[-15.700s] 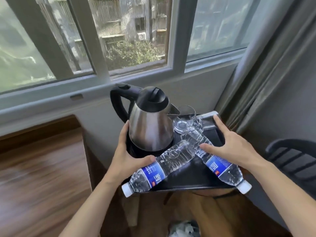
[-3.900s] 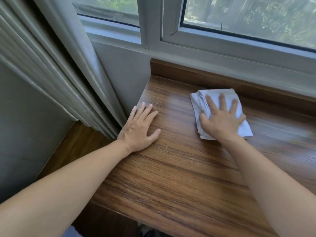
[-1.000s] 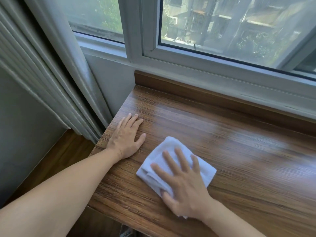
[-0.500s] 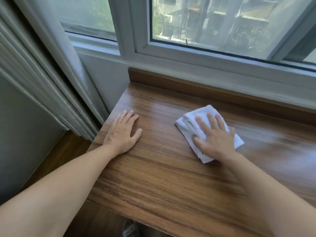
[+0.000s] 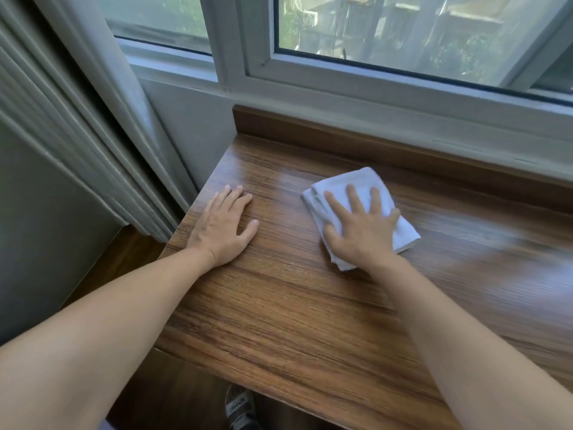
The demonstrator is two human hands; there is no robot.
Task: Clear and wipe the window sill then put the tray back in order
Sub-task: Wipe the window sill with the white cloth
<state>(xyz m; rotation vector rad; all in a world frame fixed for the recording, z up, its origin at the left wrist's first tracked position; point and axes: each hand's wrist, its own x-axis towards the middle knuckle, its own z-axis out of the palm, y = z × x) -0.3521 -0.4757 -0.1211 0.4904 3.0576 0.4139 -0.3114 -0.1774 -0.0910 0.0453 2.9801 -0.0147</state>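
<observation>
The wooden window sill [image 5: 310, 305] stretches below the window, bare of objects. A folded white cloth [image 5: 356, 184] lies on it near the back, right of centre. My right hand [image 5: 359, 231] presses flat on the cloth, fingers spread toward the window. My left hand [image 5: 223, 228] rests palm down on the sill near its left edge, holding nothing. The tray, kettle and bottles are out of view.
A grey curtain [image 5: 93, 119] hangs at the left, beside the sill's left end. The white window frame [image 5: 372, 97] runs along the back behind a raised wooden lip. A sandalled foot [image 5: 240, 411] shows on the floor below the sill's front edge.
My right hand slid the cloth from the sill's front edge back toward the window and a little to the right. The left hand stayed planted.
</observation>
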